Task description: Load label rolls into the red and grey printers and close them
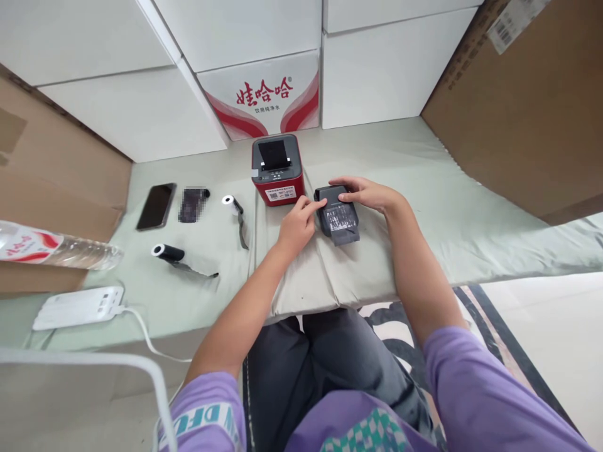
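Observation:
A small black portable printer [331, 202] lies on the cloth in front of me. A strip of dark, printed paper [343, 220] sticks out of its near end. My right hand [370, 193] grips the printer's far right side, thumb on top and fingers around the far edge. My left hand [299, 227] pinches at its left edge, index finger stretched onto the casing; the other fingers are curled. Just left of the portable printer stands a red and black desktop printer [282, 179] with a dark slip at its top.
Left of the desktop printer lie two black paper rolls [233, 202] [168, 252], a smartphone [156, 206] and a blurred-out dark item [193, 204]. A water bottle [56, 245] and a white power bank with cable [78, 307] are farther left. White boxes [377, 75] and brown cartons [532, 119] surround the table.

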A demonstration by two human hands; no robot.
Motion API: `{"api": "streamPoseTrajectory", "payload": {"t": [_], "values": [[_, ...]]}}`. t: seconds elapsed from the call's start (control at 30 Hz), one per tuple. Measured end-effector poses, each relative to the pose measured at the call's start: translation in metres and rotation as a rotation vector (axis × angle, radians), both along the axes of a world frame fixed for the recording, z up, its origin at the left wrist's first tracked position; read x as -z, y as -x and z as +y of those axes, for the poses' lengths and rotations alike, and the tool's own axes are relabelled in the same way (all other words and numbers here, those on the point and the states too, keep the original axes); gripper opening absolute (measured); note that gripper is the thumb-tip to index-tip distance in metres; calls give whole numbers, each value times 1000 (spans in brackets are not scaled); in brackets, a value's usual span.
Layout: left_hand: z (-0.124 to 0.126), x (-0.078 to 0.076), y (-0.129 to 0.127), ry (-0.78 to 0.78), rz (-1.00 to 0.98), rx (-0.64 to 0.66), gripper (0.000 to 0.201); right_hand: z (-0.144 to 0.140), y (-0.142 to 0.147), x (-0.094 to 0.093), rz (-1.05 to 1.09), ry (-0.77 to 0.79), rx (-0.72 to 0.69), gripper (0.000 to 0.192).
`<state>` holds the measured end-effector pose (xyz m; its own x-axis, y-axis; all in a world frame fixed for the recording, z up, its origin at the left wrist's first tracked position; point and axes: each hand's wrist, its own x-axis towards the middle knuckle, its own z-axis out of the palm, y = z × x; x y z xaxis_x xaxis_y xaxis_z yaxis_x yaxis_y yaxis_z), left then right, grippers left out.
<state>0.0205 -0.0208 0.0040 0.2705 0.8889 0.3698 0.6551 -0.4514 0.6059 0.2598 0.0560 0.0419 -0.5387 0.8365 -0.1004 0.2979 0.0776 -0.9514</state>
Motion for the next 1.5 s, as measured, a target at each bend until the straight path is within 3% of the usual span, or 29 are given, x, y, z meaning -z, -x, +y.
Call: {"api": "streamPoseTrajectory", "payload": {"t": [0.2,0.27,0.4,0.5,0.6,0.67,0.8,0.93,1.07,1.17,1.3,1.4,1.5], "values": [[2,-5,-8,46,15,-52,50,4,3,8,-17,-12,6,60],[2,-1,-7,15,6,-45,52,-1,5,14,30,-29,84,65],[2,7,-1,-64,-1,12,56,-24,-1,29,53,-134,319,73],[3,9,2,-124,-62,16,57,-52,-12,38,-4,-159,241,76],[6,10,3,-159,-124,-10,56,-80,-5,46,-20,-180,195,112],[7,11,3,-170,-137,-15,55,-93,13,49,-79,-257,311,139],[8,12,4,-182,-161,-24,53,-102,54,48,-220,-390,597,141],[8,12,5,-212,-181,-61,50,-95,64,38,-320,-423,659,133],[8,6,8,-318,-172,-152,46,-65,60,25,-293,-436,740,127],[11,-2,16,-396,-136,-346,42,-30,63,21,-231,-442,802,126],[17,-7,27,-407,-110,-587,48,3,68,30,-186,-398,828,132],[21,-5,31,-330,-151,-618,60,4,67,34,-167,-418,812,136],[26,0,32,-253,-288,-549,67,-12,66,24,-168,-550,809,132]]}}
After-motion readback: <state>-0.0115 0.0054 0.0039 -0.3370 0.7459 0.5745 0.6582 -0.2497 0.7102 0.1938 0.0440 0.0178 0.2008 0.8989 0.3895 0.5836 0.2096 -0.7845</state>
